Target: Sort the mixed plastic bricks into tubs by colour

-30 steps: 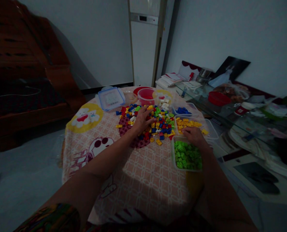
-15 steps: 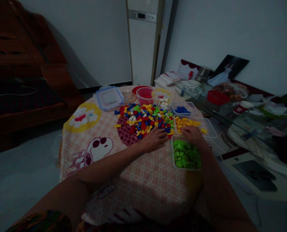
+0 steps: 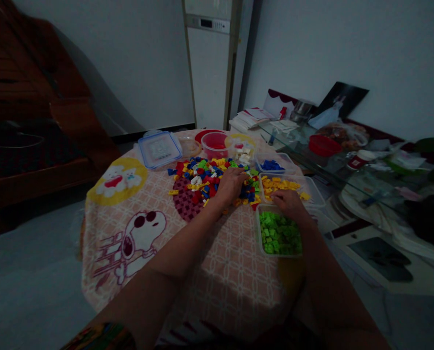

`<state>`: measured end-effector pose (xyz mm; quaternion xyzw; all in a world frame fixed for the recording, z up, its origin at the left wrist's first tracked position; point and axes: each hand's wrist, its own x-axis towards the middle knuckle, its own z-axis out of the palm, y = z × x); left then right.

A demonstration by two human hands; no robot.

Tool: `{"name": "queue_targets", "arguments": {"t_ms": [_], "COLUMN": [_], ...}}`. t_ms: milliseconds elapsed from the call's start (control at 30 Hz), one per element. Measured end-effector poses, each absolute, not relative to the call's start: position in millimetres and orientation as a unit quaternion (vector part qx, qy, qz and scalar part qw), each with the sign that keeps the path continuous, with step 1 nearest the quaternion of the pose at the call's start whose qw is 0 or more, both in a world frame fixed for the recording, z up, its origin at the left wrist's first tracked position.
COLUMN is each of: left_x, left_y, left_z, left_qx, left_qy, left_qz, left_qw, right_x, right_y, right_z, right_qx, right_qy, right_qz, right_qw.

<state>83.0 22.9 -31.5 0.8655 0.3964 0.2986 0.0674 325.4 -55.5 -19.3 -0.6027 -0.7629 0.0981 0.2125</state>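
A heap of mixed toy building bricks point(image 3: 198, 181) in red, blue, yellow, green and white lies mid-table. My left hand point(image 3: 231, 184) is over its right part, palm down, fingers loosely stretched among the bricks; the fingertips are partly hidden. My right hand point(image 3: 289, 201) is closed at the front edge of the box of yellow bricks point(image 3: 280, 183). Its fingers are curled together, and whatever they may hold is hidden. Nearest to me is a clear box of green bricks point(image 3: 279, 233), just below my right hand. Behind the yellow ones stands a box of blue bricks point(image 3: 273, 166).
White bricks point(image 3: 244, 155) and a pink round tub point(image 3: 214, 145) are at the back. A blue-rimmed lid point(image 3: 160, 149) lies at the back left. The patterned tablecloth point(image 3: 224, 262) covers the table. To the right, a cluttered glass table point(image 3: 348, 177) stands close.
My left hand has moved forward from the heap's near edge onto the bricks. My right hand stays by the yellow box. The whole view has shifted slightly.
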Motion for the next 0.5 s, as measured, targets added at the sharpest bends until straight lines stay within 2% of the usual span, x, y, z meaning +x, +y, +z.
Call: {"name": "queue_targets", "arguments": {"t_ms": [100,233,333,500], "left_x": [95.9,108.7,111.9,112.7], "left_y": [6.5,-17.8,-26.9,-28.7], "left_z": [-26.7,-30.6,-33.4,-35.4], "left_qx": [0.857,0.894,0.907,0.908], "left_qy": [0.406,0.371,0.36,0.367], "left_qz": [0.3,0.195,0.144,0.138], "left_qw": [0.103,0.16,0.163,0.148], "right_x": [325.1,325.7,326.3,326.2], "right_y": [-55.2,-54.4,-53.6,-51.6], "right_z": [-19.8,-21.4,-23.0,-26.2], "right_qx": [-0.607,-0.611,-0.606,-0.603], "right_qy": [-0.762,-0.76,-0.764,-0.768], "right_qz": [0.099,0.1,0.1,0.081], "right_qw": [0.205,0.198,0.199,0.201]}}
